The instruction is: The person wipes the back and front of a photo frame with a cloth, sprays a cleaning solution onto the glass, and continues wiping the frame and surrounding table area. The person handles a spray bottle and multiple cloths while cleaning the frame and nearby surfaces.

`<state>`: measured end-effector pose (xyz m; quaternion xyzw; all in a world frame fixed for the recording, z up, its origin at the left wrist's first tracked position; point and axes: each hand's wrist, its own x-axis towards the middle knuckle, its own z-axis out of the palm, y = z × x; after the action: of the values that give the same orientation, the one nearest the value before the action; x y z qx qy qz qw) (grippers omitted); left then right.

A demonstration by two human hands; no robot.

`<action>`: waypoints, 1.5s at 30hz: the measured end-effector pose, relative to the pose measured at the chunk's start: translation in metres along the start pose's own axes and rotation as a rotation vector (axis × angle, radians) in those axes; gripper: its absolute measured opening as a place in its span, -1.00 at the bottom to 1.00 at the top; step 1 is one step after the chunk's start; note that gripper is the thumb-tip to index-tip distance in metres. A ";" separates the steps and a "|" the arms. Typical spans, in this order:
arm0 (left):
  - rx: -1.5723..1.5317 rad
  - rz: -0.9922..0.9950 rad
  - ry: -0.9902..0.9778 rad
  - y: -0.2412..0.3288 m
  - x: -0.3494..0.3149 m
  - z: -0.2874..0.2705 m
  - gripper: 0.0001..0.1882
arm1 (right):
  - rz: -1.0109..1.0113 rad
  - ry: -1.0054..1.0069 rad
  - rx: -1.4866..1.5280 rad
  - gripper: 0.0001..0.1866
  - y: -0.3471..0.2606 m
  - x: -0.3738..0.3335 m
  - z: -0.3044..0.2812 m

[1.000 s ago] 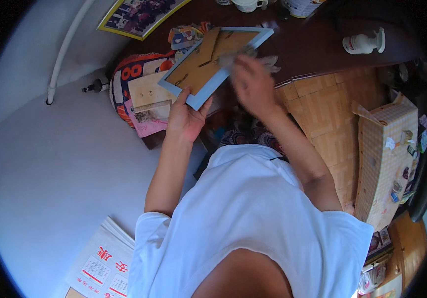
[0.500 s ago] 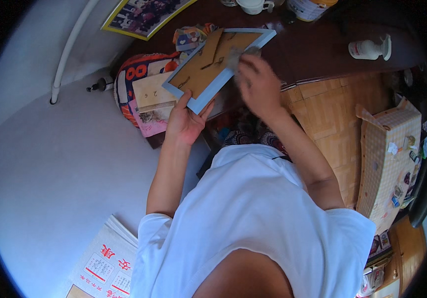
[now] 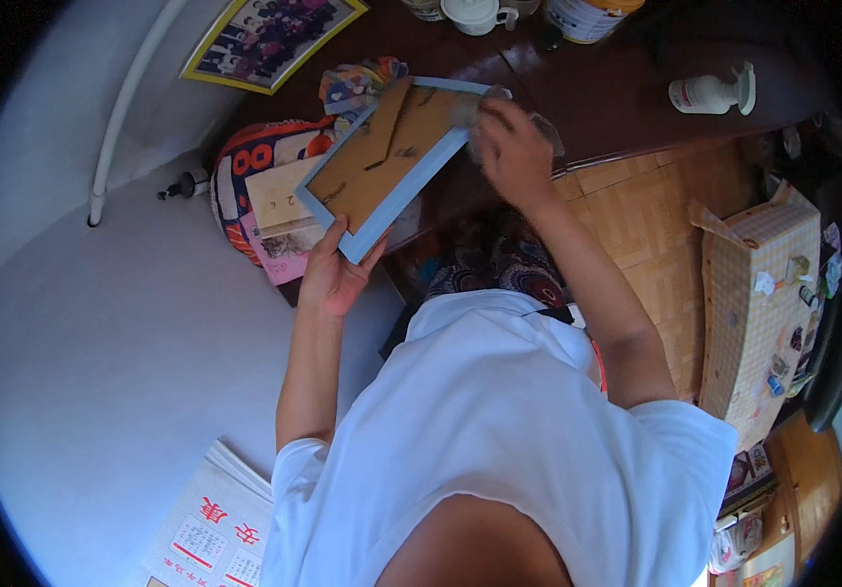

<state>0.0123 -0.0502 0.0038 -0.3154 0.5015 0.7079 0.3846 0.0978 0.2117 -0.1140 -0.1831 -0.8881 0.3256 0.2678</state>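
Observation:
My left hand (image 3: 331, 279) grips the near corner of a picture frame (image 3: 354, 188), thumb on top and fingers beneath. The picture frame is tilted, its brown backing facing up inside a light blue border. A brown support leg (image 3: 386, 122) lies along the backing, with small dark clips around it. At the far right corner, my right hand (image 3: 517, 157) presses a crumpled grey cloth (image 3: 548, 135) against the blue border. Part of the cloth is hidden under the fingers.
The dark table (image 3: 616, 112) bears a white spray bottle (image 3: 705, 95), a white lidded cup (image 3: 473, 14), a tub (image 3: 589, 18) and a patterned cloth (image 3: 350, 88). A yellow-edged photo (image 3: 274, 39) leans at the wall. A colourful bag (image 3: 235, 181) and booklet (image 3: 279, 196) lie left.
The picture frame has come slightly nearer to me, with my left hand still on its corner. My right hand remains at the far right corner, and more of the cloth shows beside it.

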 end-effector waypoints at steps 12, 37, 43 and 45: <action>0.849 0.421 0.122 0.056 -0.084 0.000 -0.60 | 0.366 -0.166 -0.596 -0.61 0.136 -0.029 0.040; 2.403 1.491 -0.590 0.019 -0.018 0.068 -0.29 | 0.634 0.103 0.075 -0.53 0.161 -0.026 -0.052; 2.358 1.529 -0.565 0.015 0.002 0.048 -0.35 | 1.301 -0.324 0.757 -0.44 0.095 -0.043 -0.065; 2.357 1.509 -0.574 0.016 0.005 0.040 -0.38 | 1.376 -0.334 1.039 -0.38 0.071 -0.044 -0.067</action>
<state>-0.0065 -0.0139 0.0195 0.6723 0.7377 -0.0456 0.0417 0.1834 0.2728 -0.1345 -0.4829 -0.3477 0.8004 -0.0722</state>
